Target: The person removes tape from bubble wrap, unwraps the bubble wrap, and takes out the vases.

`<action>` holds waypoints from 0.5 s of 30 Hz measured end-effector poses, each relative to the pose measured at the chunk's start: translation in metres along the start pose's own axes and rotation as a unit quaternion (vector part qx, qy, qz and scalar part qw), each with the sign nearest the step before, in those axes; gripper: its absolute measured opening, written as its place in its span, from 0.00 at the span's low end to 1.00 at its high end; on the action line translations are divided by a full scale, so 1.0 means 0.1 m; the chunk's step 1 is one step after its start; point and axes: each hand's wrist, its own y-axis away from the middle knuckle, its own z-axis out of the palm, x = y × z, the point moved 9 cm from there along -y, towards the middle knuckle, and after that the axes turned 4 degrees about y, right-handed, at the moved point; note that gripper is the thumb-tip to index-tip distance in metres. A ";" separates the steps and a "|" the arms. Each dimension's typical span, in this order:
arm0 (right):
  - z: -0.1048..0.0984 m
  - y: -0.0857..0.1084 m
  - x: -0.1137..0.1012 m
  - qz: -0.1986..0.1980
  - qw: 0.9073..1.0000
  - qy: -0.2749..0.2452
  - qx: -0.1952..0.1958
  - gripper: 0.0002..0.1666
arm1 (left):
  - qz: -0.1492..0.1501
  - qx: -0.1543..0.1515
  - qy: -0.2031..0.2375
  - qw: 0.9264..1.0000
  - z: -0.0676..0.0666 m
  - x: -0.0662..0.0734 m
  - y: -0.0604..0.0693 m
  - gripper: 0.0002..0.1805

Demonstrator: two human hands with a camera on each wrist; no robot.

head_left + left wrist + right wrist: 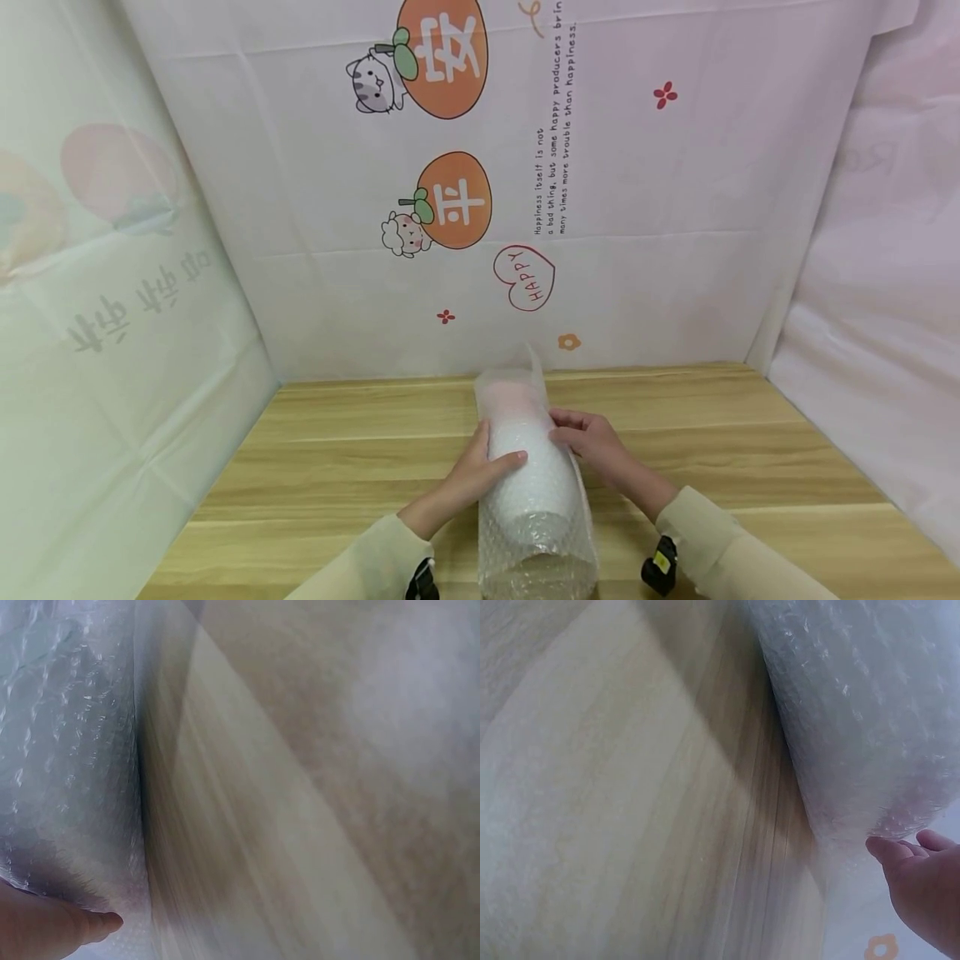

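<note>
A white, rounded, vase-like object (531, 483) with a pinkish far end lies lengthwise inside clear bubble wrap (536, 575). The wrap's near end gapes open, and a loose flap stands up at the far end. My left hand (480, 468) holds the bundle from the left, thumb across the top; its other fingers are mostly hidden. On the right side, my right hand (600, 442) pinches the wrap's edge between thumb and fingers. Bubble wrap (71, 750) fills the left of the left wrist view, and the right wrist view shows fingertips (885, 847) against the wrap.
The bundle lies on a wood-grain table (360, 450). A white printed cloth (637, 275) hangs behind the table's far edge, with more cloth on the left (135, 375) and right (877, 333). Dark straps sit on both wrists.
</note>
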 end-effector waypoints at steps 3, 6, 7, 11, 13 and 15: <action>-0.02 -0.01 0.03 0.008 1.000 0.001 0.015 0.27 | 0.007 0.001 0.001 1.000 0.00 0.01 0.00 0.56; -0.02 -0.01 0.04 0.005 1.000 0.015 0.021 0.25 | 0.010 0.001 0.000 1.000 0.00 0.02 0.01 0.56; -0.03 -0.01 0.04 0.005 1.000 0.017 0.026 0.24 | 0.011 0.002 -0.001 1.000 0.00 0.03 0.01 0.56; -0.03 -0.01 0.04 -0.001 0.999 0.035 0.034 0.23 | 0.005 0.002 -0.003 1.000 0.00 0.02 0.01 0.56; -0.04 -0.01 0.05 -0.001 0.999 0.035 0.038 0.22 | 0.004 0.001 -0.001 1.000 0.00 0.02 0.02 0.56; -0.04 -0.02 0.05 -0.003 0.999 0.036 0.038 0.23 | 0.003 -0.001 0.003 1.000 0.00 0.02 0.02 0.56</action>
